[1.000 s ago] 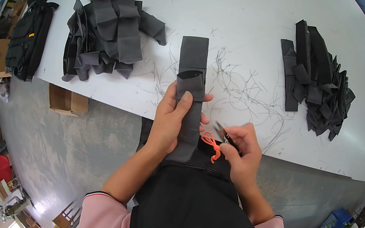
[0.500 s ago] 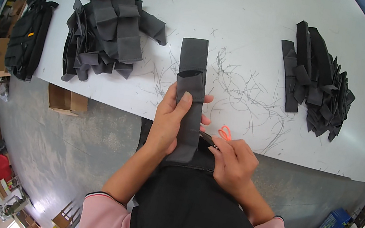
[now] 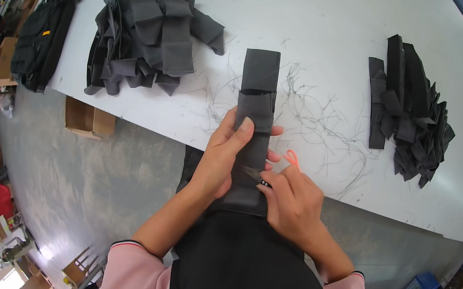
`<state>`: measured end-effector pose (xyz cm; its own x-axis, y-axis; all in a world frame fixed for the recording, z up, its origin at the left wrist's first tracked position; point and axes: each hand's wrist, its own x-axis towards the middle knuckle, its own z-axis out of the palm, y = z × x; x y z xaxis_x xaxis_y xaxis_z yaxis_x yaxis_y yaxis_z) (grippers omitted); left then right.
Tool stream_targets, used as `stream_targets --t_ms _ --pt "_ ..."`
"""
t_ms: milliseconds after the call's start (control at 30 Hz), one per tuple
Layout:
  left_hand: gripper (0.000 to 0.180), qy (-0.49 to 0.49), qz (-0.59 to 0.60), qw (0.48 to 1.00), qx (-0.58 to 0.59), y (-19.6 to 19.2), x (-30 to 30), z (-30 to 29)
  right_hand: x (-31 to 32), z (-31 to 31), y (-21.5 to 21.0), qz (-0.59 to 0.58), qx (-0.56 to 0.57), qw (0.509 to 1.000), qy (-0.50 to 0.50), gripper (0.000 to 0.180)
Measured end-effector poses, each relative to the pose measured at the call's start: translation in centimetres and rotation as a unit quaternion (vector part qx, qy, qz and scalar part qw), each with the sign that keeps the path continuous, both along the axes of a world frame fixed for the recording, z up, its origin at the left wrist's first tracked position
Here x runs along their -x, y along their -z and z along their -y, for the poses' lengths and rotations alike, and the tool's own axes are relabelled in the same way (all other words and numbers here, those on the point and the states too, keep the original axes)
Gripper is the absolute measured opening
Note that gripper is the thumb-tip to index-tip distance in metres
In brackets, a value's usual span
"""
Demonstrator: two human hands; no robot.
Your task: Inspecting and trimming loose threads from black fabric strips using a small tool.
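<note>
My left hand [image 3: 225,150] is closed round a long dark grey fabric strip [image 3: 261,70], thumb on top and fingertips showing past its right edge. The strip lies lengthwise away from me, with an open pocket-like fold partway along it. In my right hand [image 3: 295,201] is a small pair of thread snips [image 3: 252,174] with an orange loop [image 3: 292,158]. Their metal blades lie over the near part of the strip, just below my left fingertips. Whether the blades touch the fabric I cannot tell.
On the white table [image 3: 336,33], a pile of grey fabric pieces [image 3: 153,27] lies left and another pile [image 3: 411,116] right. Loose thread ends [image 3: 327,121] scatter between them. A black bag [image 3: 43,42] is at the left edge; a cardboard box [image 3: 89,119] stands below the table's edge.
The snips have moved left, from beside the strip to over its near part. The table and piles have shifted slightly in view.
</note>
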<state>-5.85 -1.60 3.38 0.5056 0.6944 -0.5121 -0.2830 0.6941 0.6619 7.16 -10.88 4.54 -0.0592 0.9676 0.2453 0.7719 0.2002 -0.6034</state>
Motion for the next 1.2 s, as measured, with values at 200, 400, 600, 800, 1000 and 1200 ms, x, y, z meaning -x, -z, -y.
stream_targets --t_ms 200,400,600,800,1000,1200 --pt "0.046 0.036 0.066 0.995 0.060 1.2 0.6 -0.3 -0.6 0.9 0.7 -0.205 -0.001 0.972 0.118 0.029" --pt "0.064 0.108 0.034 0.991 0.064 1.0 0.1 1.8 -1.3 -0.7 2.7 -0.295 0.115 0.937 0.148 0.045" --pt "0.065 0.144 -0.005 0.987 -0.076 0.5 0.2 3.5 -1.8 -3.1 5.0 -0.284 -0.110 0.940 0.156 0.008" --pt "0.045 0.191 -0.042 0.980 -0.022 1.4 1.3 3.8 -1.6 -3.6 3.4 -0.659 0.142 0.685 0.275 0.013" --pt "0.030 0.144 -0.233 0.723 -0.635 0.3 0.4 1.7 -3.6 -4.9 3.5 -0.655 0.417 0.619 0.121 0.013" --pt "0.025 0.131 -0.259 0.845 -0.449 3.0 2.4 1.3 -2.2 -1.6 4.2 -0.421 0.123 0.863 0.250 0.012"
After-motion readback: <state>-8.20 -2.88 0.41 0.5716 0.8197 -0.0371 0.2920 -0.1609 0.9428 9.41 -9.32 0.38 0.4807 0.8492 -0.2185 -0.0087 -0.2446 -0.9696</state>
